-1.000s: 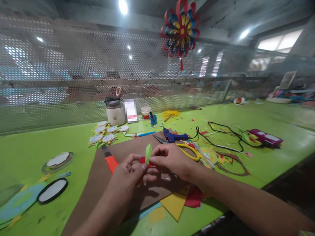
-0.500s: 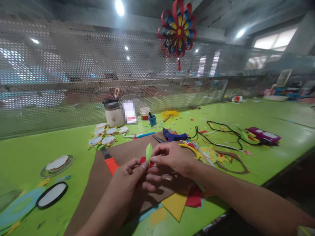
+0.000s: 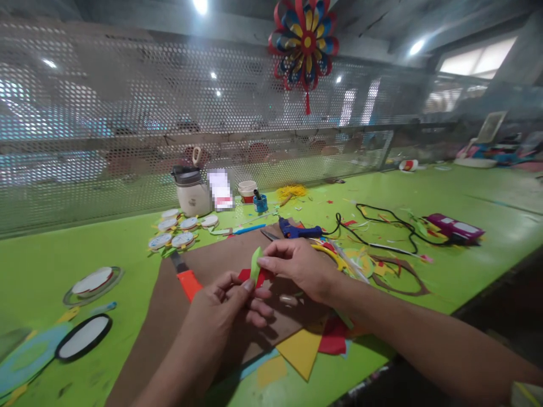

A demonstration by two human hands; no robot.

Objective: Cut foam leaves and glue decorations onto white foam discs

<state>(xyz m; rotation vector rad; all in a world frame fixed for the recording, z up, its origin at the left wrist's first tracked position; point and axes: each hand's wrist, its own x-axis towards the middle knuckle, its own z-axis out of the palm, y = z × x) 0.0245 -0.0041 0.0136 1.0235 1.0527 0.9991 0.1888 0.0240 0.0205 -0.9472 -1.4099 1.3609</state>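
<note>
A small green leaf-shaped piece [image 3: 256,264] stands between my two hands over the brown board [image 3: 229,254]. My left hand [image 3: 237,299] pinches its lower end between thumb and forefinger, the other fingers loosely curled. From the right, my right hand [image 3: 297,268] grips the leaf's upper edge with thumb and fingertips. A red piece [image 3: 263,277] shows just behind the leaf; whether it is held or lies on the board I cannot tell. Left of my hands lies a utility knife [image 3: 189,282] with an orange handle. Beyond my right hand rests a blue glue gun [image 3: 299,229].
Scissors with yellow handles [image 3: 335,257] lie partly behind my right hand among paper scraps. A black cord runs right beside a purple box [image 3: 455,229]. Several round pieces [image 3: 183,239], a jug [image 3: 192,193] and a blue bottle [image 3: 260,202] stand behind. Yellow sheets [image 3: 301,350] lie near the front.
The green leaf has turned and now shows narrower, its upper part bent under my right fingertips. My left hand has barely moved. The whole view has shifted slightly.
</note>
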